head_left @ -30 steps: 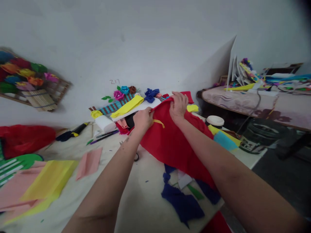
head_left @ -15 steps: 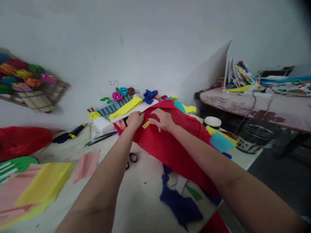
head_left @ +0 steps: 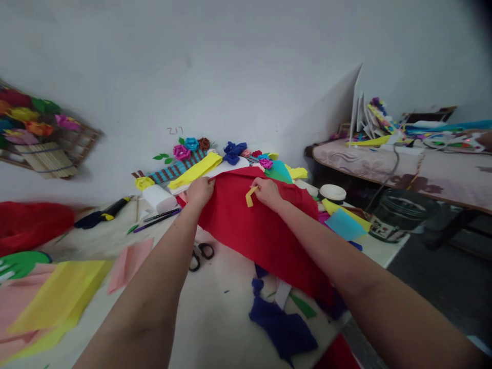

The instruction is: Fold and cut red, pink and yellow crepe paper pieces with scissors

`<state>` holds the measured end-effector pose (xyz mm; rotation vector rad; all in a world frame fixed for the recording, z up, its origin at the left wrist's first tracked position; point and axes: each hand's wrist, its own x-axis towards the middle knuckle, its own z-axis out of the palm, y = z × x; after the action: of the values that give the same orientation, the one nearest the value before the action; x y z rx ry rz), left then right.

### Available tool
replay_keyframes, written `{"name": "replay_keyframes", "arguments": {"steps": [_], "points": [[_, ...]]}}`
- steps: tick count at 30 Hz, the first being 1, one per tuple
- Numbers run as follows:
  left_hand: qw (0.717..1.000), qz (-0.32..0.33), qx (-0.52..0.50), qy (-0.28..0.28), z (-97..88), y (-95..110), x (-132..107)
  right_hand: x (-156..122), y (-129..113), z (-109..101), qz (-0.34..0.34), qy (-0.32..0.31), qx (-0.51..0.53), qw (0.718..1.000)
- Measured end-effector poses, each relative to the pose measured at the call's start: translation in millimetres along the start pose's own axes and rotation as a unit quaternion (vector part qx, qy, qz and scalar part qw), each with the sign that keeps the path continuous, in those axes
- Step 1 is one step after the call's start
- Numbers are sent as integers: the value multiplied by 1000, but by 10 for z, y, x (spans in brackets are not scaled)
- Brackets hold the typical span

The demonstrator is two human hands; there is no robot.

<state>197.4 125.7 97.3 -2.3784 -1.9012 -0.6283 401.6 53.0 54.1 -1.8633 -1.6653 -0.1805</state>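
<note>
A large red sheet (head_left: 246, 230), of crepe paper or thin cloth, spreads across the middle of the table. Its upper left edge is gripped in my left hand (head_left: 200, 191), with the fingers closed. Over the sheet's upper part, my right hand (head_left: 267, 193) pinches a small bent yellow strip (head_left: 249, 197). Whether those fingers also grip the red sheet I cannot tell. Black-handled scissors (head_left: 202, 253) lie just below my left wrist, partly hidden by the forearm. Torn dark blue paper (head_left: 282, 325) rests near the sheet's lower edge.
Yellow paper (head_left: 61, 292) and pink paper (head_left: 130, 264) lie at the left. Pens (head_left: 157, 220) and a white roll (head_left: 159, 198) are beside my left hand. Paper flowers (head_left: 234, 151) stand against the wall. A dark see-through tub (head_left: 395, 215) sits by the right edge.
My right hand has moved right, away from my left hand, with the yellow strip now hanging from its fingers. The red sheet's top has dropped, uncovering paper flowers behind it.
</note>
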Motion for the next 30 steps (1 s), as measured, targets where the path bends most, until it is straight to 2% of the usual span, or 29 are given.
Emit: {"name": "replay_keyframes", "arguments": {"steps": [4,9,12,14,17,19,21,23,26,28,30], "points": [[999,19,34,15,-36,-30,15,58,26,-8,61,38,22,997],[997,33,65,1,-88,-128,34,167,326,-128,247,76,51,965],[998,13,56,-27,-57,-232,85,157,570,-245,335,91,34,937],[998,-4,17,-69,-16,-312,135,141,690,-294,355,127,8,926],[991,-3,-44,-123,49,-420,201,150,761,-306,307,178,-58,933],[990,-3,-46,-130,82,-475,228,181,736,-286,245,168,-84,951],[992,-8,-30,-124,103,-524,246,208,669,-252,162,110,-81,977],[993,-10,-17,-114,112,-572,260,206,590,-199,53,8,-60,997],[996,-22,-8,-90,104,-648,278,135,533,-75,-104,-135,-53,984],[996,-40,-1,-76,87,-690,280,66,575,22,-130,-184,-85,971],[995,-59,5,-75,69,-714,272,9,663,100,-112,-188,-112,969]]}}
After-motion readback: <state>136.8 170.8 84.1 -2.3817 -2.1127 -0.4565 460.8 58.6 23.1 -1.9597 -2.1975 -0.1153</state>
